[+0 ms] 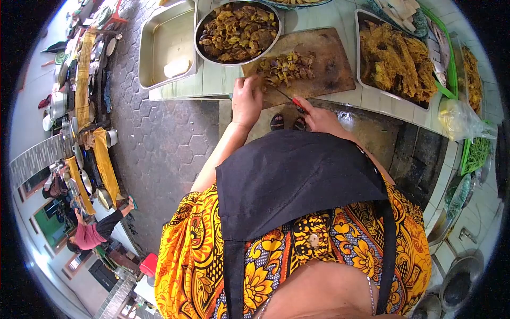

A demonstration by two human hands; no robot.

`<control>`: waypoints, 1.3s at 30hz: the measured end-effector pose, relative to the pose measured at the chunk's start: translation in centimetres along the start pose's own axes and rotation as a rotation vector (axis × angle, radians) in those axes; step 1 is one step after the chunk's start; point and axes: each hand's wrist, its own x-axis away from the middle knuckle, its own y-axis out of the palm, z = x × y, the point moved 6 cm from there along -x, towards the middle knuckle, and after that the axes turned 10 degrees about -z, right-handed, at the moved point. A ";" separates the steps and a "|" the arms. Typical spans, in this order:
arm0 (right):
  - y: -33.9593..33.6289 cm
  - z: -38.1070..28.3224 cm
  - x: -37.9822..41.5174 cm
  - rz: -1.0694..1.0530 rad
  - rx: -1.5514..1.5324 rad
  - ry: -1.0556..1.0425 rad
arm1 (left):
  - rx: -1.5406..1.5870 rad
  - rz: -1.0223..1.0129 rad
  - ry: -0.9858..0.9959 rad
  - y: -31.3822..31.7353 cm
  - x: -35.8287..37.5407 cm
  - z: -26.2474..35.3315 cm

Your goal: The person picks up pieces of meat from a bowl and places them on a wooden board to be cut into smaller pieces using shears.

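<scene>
Nearest the camera, a black apron (297, 175) lies over a yellow and orange patterned dress (196, 255), and both forearms reach away to the near edge of the pale tiled worktop (212, 80). The left hand (247, 100) lies palm down with its fingers curled, pressing on the near left part of a brown wooden cutting board (329, 66), its fingertips touching a small heap of dark brown and yellow chopped pieces (286, 68). The right hand (317, 116) is closed round the red handle of a thin knife (289, 98), whose blade slants up and left toward that heap. The heap covers only the left part of the board; the right part is bare wood, so little seems to be cut on the board at present. Just beyond the board to the left, touching its far corner, a round metal bowl (238, 32) sits heaped with pieces of the same colour; whether these are already cut or waiting cannot be told. Left of the bowl a rectangular steel tray (167, 42) holds one pale block. To the right of the board a second rectangular tray (396, 58) is full of golden-brown fried pieces, apparently finished.
</scene>
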 end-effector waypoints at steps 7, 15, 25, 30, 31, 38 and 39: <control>0.0 -0.7 1.1 0.112 0.031 -0.068 | -0.060 -0.101 0.072 1.0 -4.2 0.8; -0.2 -1.3 1.9 0.079 -0.103 -0.058 | 0.429 -0.127 -0.258 1.2 -4.7 -3.4; 0.9 -0.9 -1.7 0.031 -0.162 0.056 | 0.261 -0.074 -0.341 0.0 -3.5 -4.1; 0.4 -2.4 -3.1 0.108 -0.263 -0.106 | 0.276 -0.091 -0.418 0.4 -2.8 -5.6; 0.3 -2.6 -3.3 0.106 -0.262 -0.108 | 0.275 -0.085 -0.416 0.4 -2.8 -5.6; -0.7 -4.3 -3.6 0.007 -0.127 -0.041 | 0.234 -0.006 -0.316 -0.2 -2.1 -3.9; -0.9 -4.6 -3.5 -0.030 -0.097 -0.009 | 0.235 -0.006 -0.317 -0.1 -1.8 -3.7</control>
